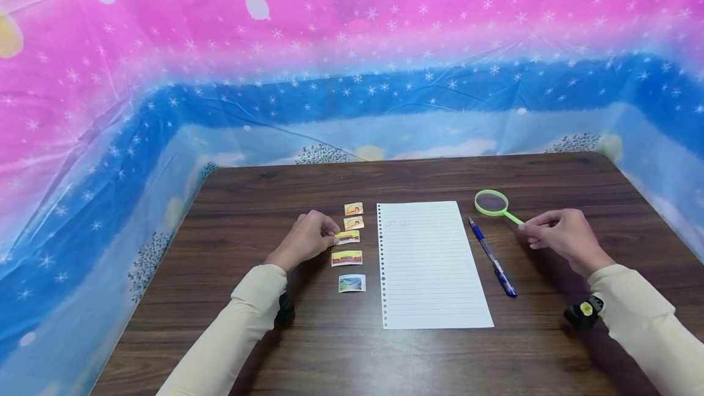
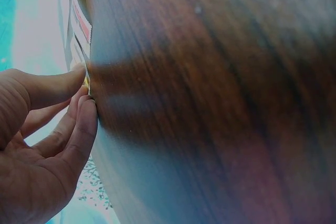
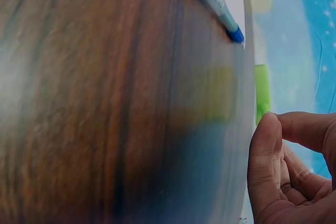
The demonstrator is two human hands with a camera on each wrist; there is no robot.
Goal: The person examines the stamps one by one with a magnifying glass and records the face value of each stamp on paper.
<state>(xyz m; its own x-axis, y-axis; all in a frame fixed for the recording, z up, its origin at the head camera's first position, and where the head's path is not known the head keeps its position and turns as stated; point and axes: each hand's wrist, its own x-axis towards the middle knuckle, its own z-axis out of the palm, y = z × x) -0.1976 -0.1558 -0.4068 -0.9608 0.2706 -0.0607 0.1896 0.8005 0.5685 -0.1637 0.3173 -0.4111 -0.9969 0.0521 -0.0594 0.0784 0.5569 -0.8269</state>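
Note:
Several postage stamps lie in a column on the wooden table. My left hand [image 1: 308, 238] pinches the left edge of a yellow-and-red stamp [image 1: 349, 237], third from the top. In the left wrist view, the thumb and fingertips [image 2: 79, 77] of that hand meet at a thin yellow edge, low over the tabletop. My right hand [image 1: 566, 238] holds the handle end of a green-rimmed magnifying glass [image 1: 491, 202] between thumb and forefinger. The right wrist view shows only part of its green handle [image 3: 262, 93]; the lens is out of that frame.
Two orange-and-white stamps [image 1: 354, 209] sit above the touched one; another yellow-and-red stamp [image 1: 347, 258] and a landscape stamp [image 1: 352, 283] are below it. Lined paper [image 1: 434, 274] with faint writing lies mid-table. A blue pen [image 1: 492, 256] rests right of it. A patterned cloth [image 1: 385, 90] hangs behind.

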